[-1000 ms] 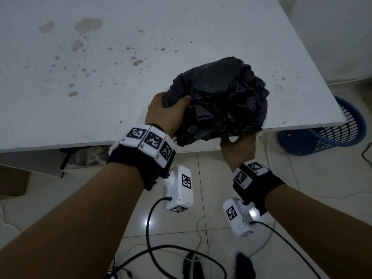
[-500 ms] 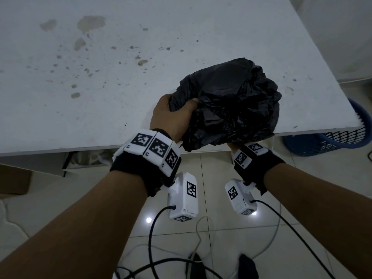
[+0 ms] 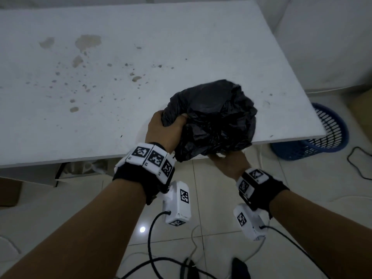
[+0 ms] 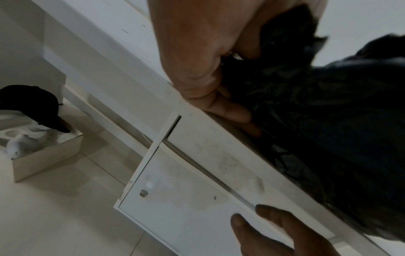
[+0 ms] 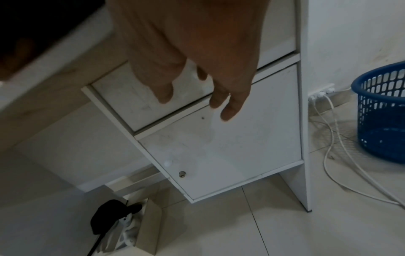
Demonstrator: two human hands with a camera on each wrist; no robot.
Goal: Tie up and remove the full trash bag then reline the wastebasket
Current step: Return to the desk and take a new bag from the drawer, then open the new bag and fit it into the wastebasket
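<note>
A crumpled black trash bag point(image 3: 217, 117) lies at the front edge of the white table point(image 3: 100, 127), partly hanging over it. My left hand point(image 3: 165, 127) grips the bag's left side, thumb on top; in the left wrist view the left hand point(image 4: 197, 60) has its fingers curled into the black plastic point(image 4: 328, 112). My right hand point(image 3: 227, 164) is just below the table edge under the overhanging plastic, and the right wrist view shows this hand point(image 5: 192, 52) with loose, straight fingers holding nothing. The blue mesh wastebasket point(image 3: 326, 137) stands on the floor at the table's right end, unlined point(image 5: 383, 112).
A white cabinet door point(image 5: 230, 155) sits under the table just behind my right hand. Black cables point(image 3: 153, 248) lie on the tiled floor by my feet. White cords run from a power strip point(image 5: 322, 93) beside the basket. A cardboard box with a black cap point(image 4: 43, 155) sits under the table.
My right hand went up under the bag's front edge and has come back slightly lower. My left hand keeps its grip; the bag stays at the table edge.
</note>
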